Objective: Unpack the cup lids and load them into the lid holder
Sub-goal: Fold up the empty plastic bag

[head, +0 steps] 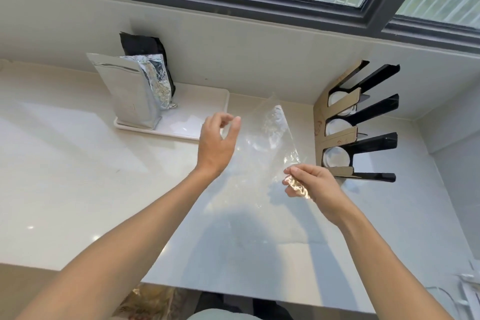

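An empty clear plastic bag (265,148) hangs in the air over the pale counter. My right hand (311,187) pinches its crumpled near end. My left hand (217,143) hovers just left of the bag with its fingers spread and holds nothing. The lid holder (337,135), black with cardboard fronts, stands at the right against the wall. White cup lids (336,157) fill its three slots.
A white tray (197,122) at the back carries a silver foil pouch (130,93) and a dark bag (149,49) behind it. The wall and window sill (233,41) run along the far side. The counter's front edge (233,296) is near my body.
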